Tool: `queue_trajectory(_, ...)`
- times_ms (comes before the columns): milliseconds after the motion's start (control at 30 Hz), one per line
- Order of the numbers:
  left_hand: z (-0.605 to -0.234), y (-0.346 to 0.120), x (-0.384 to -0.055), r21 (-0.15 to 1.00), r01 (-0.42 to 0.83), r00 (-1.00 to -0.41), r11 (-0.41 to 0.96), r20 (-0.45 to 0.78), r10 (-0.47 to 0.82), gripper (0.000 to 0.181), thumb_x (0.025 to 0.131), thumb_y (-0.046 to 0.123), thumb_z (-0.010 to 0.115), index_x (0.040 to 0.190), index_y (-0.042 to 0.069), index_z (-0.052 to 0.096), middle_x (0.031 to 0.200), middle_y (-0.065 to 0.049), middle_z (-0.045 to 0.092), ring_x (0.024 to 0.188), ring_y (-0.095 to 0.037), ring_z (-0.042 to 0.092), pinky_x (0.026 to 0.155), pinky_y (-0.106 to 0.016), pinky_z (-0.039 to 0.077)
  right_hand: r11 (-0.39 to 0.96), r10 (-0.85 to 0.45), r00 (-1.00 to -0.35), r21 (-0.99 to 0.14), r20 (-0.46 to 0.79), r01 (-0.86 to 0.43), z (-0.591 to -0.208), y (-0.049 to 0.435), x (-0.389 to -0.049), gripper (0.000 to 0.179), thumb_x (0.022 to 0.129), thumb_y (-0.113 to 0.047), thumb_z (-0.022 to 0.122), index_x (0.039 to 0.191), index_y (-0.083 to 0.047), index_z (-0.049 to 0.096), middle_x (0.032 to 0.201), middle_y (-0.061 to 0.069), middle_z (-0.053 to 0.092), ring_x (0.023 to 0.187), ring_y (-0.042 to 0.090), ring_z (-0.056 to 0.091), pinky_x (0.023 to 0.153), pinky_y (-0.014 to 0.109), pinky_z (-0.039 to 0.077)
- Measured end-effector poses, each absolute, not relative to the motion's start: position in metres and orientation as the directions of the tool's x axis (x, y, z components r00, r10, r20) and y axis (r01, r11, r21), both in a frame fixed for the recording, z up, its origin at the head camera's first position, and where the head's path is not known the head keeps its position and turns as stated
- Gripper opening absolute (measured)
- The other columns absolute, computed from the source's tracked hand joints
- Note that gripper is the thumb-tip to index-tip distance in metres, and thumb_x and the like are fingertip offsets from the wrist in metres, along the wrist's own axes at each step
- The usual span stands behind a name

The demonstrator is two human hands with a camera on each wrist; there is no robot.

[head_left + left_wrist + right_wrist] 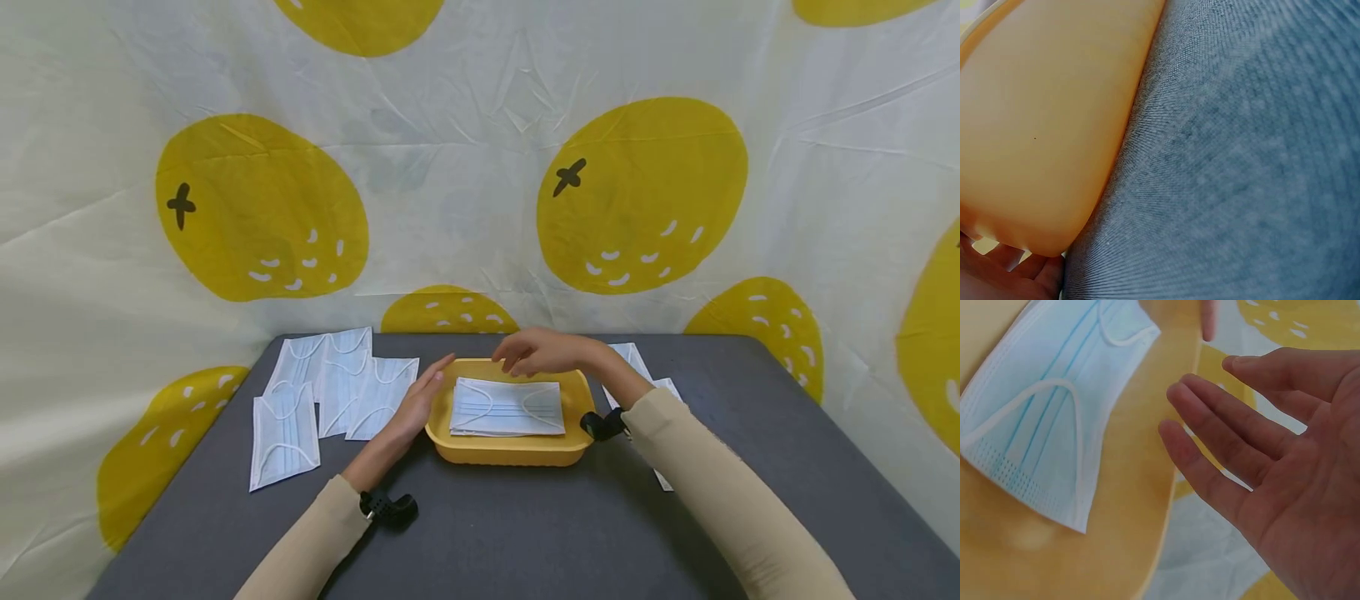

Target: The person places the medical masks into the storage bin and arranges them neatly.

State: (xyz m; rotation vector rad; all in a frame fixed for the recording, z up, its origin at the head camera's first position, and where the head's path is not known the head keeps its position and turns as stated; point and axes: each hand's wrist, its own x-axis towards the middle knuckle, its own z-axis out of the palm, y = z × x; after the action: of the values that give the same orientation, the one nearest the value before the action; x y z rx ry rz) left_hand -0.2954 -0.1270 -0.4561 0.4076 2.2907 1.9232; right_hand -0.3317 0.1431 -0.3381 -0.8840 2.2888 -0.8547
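Observation:
A yellow plastic tray [510, 455] stands on the table with a small stack of light blue face masks [507, 408] lying flat inside, white ear loops on top. My left hand [418, 406] rests along the tray's left side with its fingers extended; in the left wrist view its fingers [1035, 272] are at the tray's outer wall [1047, 125]. Over the tray's far right part hovers my right hand [542, 350], fingers loosely bent and holding nothing. The right wrist view shows those spread fingers [1210, 450] beside the top mask [1041, 412], apart from it.
Several face masks [341, 379] overlap on the dark table [480, 533] left of the tray, one of them [285, 437] nearer the front. More masks [630, 358] lie to the right, partly hidden by my right forearm. Behind the table hangs a white curtain [450, 200] with yellow fruit prints.

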Motion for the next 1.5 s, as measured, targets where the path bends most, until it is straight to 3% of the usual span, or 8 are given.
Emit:
queue_trajectory(267,-0.457,-0.127,-0.297,0.978,0.124,-0.957,0.168,0.073,0.28,0.049,0.114,0.027,0.029,0.161,0.015,0.037,0.17,-0.009,0.031,0.16,-0.031,0.02,0.131,-0.054,0.01,0.518,-0.68,-0.719,-0.788,-0.143,-0.334,-0.329,0.185,-0.314,0.041,0.105,-0.011,0.055,0.145,-0.002,0.054,0.138,0.026,0.062,0.125,0.041,0.062,0.103,0.053,0.055)
queue_trajectory(500,-0.459,-0.129,-0.297,0.979,0.117,-0.962,0.167,0.069,0.265,0.049,0.114,0.028,0.029,0.161,0.016,0.038,0.17,-0.009,0.032,0.16,-0.03,0.021,0.131,-0.053,0.011,0.495,-0.602,-0.798,-0.798,-0.028,-0.345,-0.328,0.225,-0.294,0.04,0.104,-0.015,0.058,0.143,-0.007,0.057,0.135,0.023,0.065,0.117,0.038,0.067,0.093,0.041,0.06)
queue_trajectory(633,-0.458,-0.128,-0.296,0.978,0.119,-0.963,0.17,0.071,0.261,0.049,0.114,0.027,0.029,0.161,0.015,0.038,0.169,-0.009,0.032,0.16,-0.031,0.022,0.131,-0.054,0.012,0.455,-0.572,-0.819,-0.813,0.045,-0.362,-0.335,0.249,-0.284,0.037,0.105,-0.009,0.056,0.141,-0.002,0.057,0.134,0.028,0.064,0.113,0.037,0.069,0.088,0.036,0.062)
queue_trajectory(767,-0.458,-0.128,-0.297,0.978,0.122,-0.96,0.167,0.074,0.268,0.049,0.115,0.026,0.029,0.161,0.014,0.038,0.17,-0.01,0.032,0.16,-0.031,0.022,0.131,-0.054,0.012,0.435,-0.542,-0.836,-0.823,0.084,-0.365,-0.344,0.27,-0.276,0.036,0.105,-0.006,0.055,0.141,0.002,0.056,0.135,0.028,0.063,0.109,0.028,0.071,0.086,0.038,0.063)
queue_trajectory(1033,-0.457,-0.128,-0.297,0.977,0.115,-0.964,0.182,0.065,0.259,0.049,0.114,0.027,0.03,0.161,0.014,0.038,0.169,-0.011,0.032,0.16,-0.032,0.022,0.131,-0.056,0.011,0.447,-0.482,-0.875,-0.848,0.038,-0.283,-0.356,0.304,-0.267,0.04,0.106,-0.011,0.056,0.142,0.003,0.052,0.136,0.033,0.059,0.11,0.023,0.071,0.088,0.041,0.063)
queue_trajectory(1500,-0.457,-0.127,-0.297,0.975,0.127,-0.961,0.181,0.076,0.266,0.049,0.114,0.026,0.029,0.161,0.013,0.038,0.169,-0.01,0.033,0.159,-0.032,0.023,0.131,-0.055,0.012,0.501,-0.388,-0.919,-0.854,-0.072,-0.145,-0.369,0.351,-0.265,0.047,0.106,-0.018,0.057,0.146,0.004,0.048,0.139,0.022,0.059,0.111,0.017,0.07,0.091,0.041,0.062)
